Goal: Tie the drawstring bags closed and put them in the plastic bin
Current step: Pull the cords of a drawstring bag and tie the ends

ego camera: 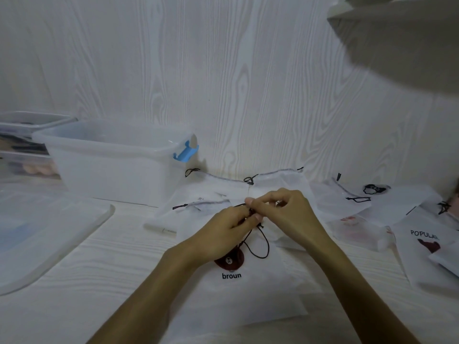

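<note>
Two bare hands meet at the middle of a pale wood-grain table [104,269], seen from above by the person doing the work. The left hand [223,234] and the right hand [285,212] touch at the fingertips, each pinching a thin dark cord [258,249] between thumb and forefinger. Below the pinch the cord hangs in a loose loop.

The cord belongs to a white drawstring bag [248,289] lying flat on the table under the wrists. The bag bears a brown bear face and the printed word "broun" (the bear is partly hidden by the left hand).

More white bags [280,182] lie flat beyond the hands, against the wall, their dark cords showing at the corners. Others spread off to the right, overlapping one another; one of them [422,259] reads "POPULAR" above a brown figure.

At the left, well apart from the hands, stands a clear plastic bin [111,170] with a blue latch [185,151] on its near end. It looks cloudy, and what is inside cannot be made out. Its lid [49,232] lies flat on the table in front of it, at the left edge. Behind the bin stand stacked clear boxes [22,145] holding dark and pinkish things too blurred to name.

A white wood-grain wall [223,70] fills the upper half.
</note>
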`<state>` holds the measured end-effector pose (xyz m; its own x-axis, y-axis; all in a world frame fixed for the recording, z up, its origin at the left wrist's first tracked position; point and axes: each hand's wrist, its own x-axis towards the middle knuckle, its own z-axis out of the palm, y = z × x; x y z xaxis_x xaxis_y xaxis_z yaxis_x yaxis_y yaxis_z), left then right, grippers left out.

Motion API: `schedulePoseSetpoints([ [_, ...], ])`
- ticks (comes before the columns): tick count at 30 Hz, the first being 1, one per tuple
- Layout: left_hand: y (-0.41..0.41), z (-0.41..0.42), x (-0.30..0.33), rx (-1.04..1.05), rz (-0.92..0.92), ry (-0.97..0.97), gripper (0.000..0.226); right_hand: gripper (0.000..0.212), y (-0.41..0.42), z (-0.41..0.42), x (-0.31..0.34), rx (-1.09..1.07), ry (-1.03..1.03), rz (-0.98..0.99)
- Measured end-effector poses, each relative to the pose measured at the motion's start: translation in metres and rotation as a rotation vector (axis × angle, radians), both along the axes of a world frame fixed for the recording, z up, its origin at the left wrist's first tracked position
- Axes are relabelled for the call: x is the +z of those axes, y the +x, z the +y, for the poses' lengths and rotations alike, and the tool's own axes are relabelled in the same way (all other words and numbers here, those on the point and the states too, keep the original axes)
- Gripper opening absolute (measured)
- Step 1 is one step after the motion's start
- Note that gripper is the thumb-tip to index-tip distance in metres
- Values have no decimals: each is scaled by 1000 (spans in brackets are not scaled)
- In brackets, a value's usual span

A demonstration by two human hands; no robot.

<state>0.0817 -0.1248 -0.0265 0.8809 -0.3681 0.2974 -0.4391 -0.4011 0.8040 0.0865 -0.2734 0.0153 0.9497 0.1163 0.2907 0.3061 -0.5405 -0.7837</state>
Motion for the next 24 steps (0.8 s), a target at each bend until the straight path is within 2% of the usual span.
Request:
schedulePoseSetpoints([
  [4,-3,-2,1,-12,25,23,64,12,-3,2,1,-7,-113,-115],
  [6,-4,-2,5,-12,23,-3,57,13,-4,2,3,17,-49,-85],
  [7,-3,-1,6,-20,26,-33,52,13,-4,1,4,40,82,-7],
  [11,-3,0,13,24,157,-226,40,21,-2,-2,8,217,828,470],
  [13,0,0,14,90,209,-300,39,18,2,-5,8,260,1023,568],
  [17,0,1,12,121,297,-358,49,6,5,-10,4,185,899,443],
  [21,0,0,11,118,449,-485,26,12,4,-15,9,58,654,266],
  [24,2,-1,8,185,419,-479,31,10,-2,-25,17,109,301,137],
])
